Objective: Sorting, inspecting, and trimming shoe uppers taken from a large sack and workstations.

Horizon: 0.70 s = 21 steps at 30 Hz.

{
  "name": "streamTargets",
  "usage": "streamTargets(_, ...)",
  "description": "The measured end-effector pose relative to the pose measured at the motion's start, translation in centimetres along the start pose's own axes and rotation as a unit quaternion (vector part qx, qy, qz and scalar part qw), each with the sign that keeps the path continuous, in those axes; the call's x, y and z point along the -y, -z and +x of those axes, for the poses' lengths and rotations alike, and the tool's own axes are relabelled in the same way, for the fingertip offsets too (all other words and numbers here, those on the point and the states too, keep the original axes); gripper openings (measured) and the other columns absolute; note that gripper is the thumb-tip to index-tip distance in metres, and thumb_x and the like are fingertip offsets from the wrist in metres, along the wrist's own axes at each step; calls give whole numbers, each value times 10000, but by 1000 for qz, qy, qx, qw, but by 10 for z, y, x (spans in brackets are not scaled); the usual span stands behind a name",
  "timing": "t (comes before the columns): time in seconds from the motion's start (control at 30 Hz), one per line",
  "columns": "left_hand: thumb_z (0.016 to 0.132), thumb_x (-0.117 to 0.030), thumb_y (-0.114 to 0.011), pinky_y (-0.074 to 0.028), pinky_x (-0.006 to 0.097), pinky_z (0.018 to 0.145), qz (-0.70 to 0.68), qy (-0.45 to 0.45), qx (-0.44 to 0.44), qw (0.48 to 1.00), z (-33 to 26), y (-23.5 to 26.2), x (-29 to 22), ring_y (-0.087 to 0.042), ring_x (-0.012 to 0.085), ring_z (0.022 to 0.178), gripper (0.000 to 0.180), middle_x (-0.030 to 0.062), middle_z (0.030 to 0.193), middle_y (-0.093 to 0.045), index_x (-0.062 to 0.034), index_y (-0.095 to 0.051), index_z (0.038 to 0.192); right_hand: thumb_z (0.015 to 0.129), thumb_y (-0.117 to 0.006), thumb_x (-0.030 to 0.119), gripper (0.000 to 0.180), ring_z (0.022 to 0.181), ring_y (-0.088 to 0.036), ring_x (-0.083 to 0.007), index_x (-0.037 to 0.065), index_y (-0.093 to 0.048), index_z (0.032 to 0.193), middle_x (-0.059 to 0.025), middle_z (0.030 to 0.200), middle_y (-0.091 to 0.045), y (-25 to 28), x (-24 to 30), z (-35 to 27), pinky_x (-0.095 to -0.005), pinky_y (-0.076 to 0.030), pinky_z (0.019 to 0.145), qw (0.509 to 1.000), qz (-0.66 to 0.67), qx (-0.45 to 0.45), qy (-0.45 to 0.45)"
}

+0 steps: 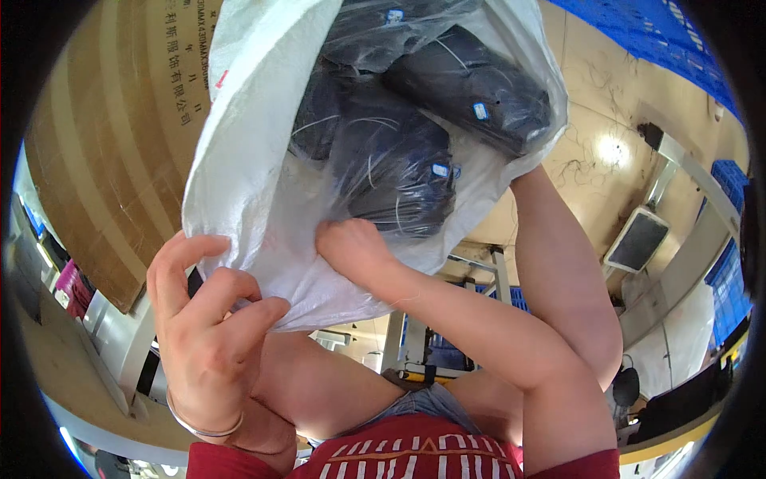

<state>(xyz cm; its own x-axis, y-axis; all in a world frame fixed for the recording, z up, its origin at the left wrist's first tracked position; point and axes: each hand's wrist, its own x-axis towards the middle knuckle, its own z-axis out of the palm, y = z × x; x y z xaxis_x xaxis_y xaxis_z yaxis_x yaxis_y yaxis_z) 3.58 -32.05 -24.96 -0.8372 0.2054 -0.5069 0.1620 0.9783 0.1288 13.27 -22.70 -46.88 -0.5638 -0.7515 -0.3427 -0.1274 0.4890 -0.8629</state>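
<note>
A large white woven sack (239, 172) stands with its mouth toward me. Several dark bundles in clear plastic, with small white-and-blue labels, fill it; one dark bundle (391, 164) is nearest me and another dark bundle (479, 92) leans at the right wall. My left hand (211, 327) pinches the sack's near left rim between thumb and fingers. Reaching over the near rim, my right hand (351, 247) is inside the sack with fingers curled, against the lower end of the nearest bundle's plastic. Its fingertips are hidden, so what it grips cannot be made out.
A large brown cardboard box (104, 160) stands left of the sack. At the far right is a blue plastic crate (670, 40). A metal frame (702, 180) with a dark pedal (637, 239) stands on the right. Loose threads lie on the pale floor (590, 152). My bare legs flank the sack.
</note>
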Motion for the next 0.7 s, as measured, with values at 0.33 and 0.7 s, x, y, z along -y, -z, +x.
streamTargets(0.33, 481, -52, -672, -427, 425, 848, 8, -5, 21, 1000, 3, 1, -3, -524, 317, 1040, 192, 13, 722, -546, -104, -694, 665, 730, -610, 134, 106, 681, -697, -285, 52, -675, 717, -140, 723, -678, -5, 3, 6, -401, -548, 567, 1000, -8, -1, -25)
streamTargets(0.7, 583, -79, -635, -409, 475, 938, 29, 27, -104, 994, 4, 11, -9, -540, 365, 1085, 142, 67, 810, -572, -50, -643, 722, 790, -563, 134, 125, 634, -666, -321, 18, -596, 825, -157, 679, -646, 52, 59, 43, -424, -530, 585, 985, 123, -107, 63)
